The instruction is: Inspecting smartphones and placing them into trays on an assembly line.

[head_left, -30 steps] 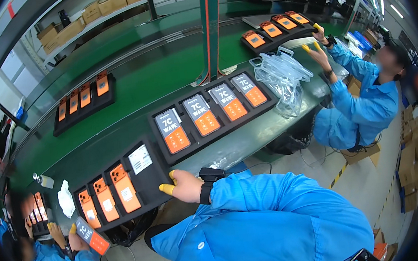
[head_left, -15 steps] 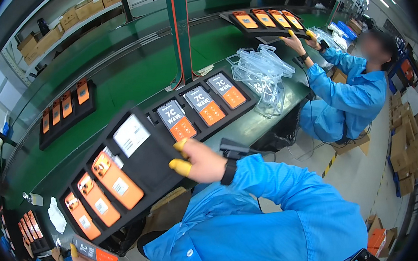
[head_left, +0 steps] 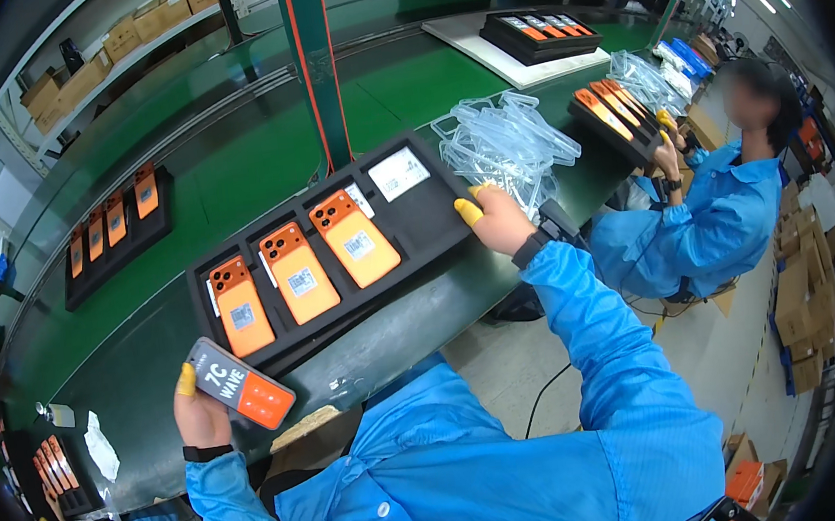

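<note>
My left hand (head_left: 203,414), a yellow cover on its thumb, grips a smartphone (head_left: 244,384) with a grey and orange front facing up. It is just off the near left corner of a black foam tray (head_left: 426,221). Three orange phones lie back up in the tray: a left one (head_left: 243,315), a middle one (head_left: 300,276) and a right one (head_left: 356,238). The rightmost slot has no phone; a white label (head_left: 399,174) lies at its top. With yellow-covered fingertips, my right hand (head_left: 502,220) grips the tray's right end. The face-up phones seen earlier are hidden.
Clear plastic frames (head_left: 507,146) are heaped right of the tray. A green post (head_left: 316,79) rises behind it. Another phone tray (head_left: 118,234) lies far left, and stacked trays (head_left: 542,40) at the back. A co-worker (head_left: 704,203) on the right holds a tray.
The tray in my right hand has moved right and away from me, over the tray of face-up phones. My left hand has brought its phone rightward. The co-worker's tray has come nearer to them.
</note>
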`<action>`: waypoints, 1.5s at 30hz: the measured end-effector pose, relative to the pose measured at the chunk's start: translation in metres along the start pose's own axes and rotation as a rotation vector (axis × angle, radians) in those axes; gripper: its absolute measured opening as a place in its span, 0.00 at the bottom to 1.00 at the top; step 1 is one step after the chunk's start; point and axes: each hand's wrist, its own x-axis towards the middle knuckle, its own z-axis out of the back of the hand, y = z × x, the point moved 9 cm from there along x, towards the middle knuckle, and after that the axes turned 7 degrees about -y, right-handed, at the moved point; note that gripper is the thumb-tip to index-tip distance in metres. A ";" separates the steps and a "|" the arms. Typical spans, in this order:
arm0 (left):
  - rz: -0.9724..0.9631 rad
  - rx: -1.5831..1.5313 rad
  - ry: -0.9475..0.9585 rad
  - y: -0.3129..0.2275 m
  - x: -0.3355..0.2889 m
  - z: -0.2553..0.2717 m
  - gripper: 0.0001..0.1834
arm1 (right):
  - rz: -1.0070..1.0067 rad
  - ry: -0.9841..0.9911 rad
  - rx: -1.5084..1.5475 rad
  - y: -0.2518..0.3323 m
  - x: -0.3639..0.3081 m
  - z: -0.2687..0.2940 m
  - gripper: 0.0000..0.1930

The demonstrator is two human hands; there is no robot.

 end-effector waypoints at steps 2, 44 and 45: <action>-0.022 0.053 -0.040 0.012 0.000 0.009 0.21 | 0.006 0.010 -0.099 -0.007 -0.006 -0.005 0.15; -0.148 0.288 -0.346 -0.005 -0.066 -0.005 0.14 | 0.113 -0.149 0.357 -0.066 0.071 -0.066 0.19; -0.202 0.376 -0.359 -0.010 -0.075 -0.006 0.13 | 0.180 -0.240 0.345 -0.040 0.062 -0.045 0.19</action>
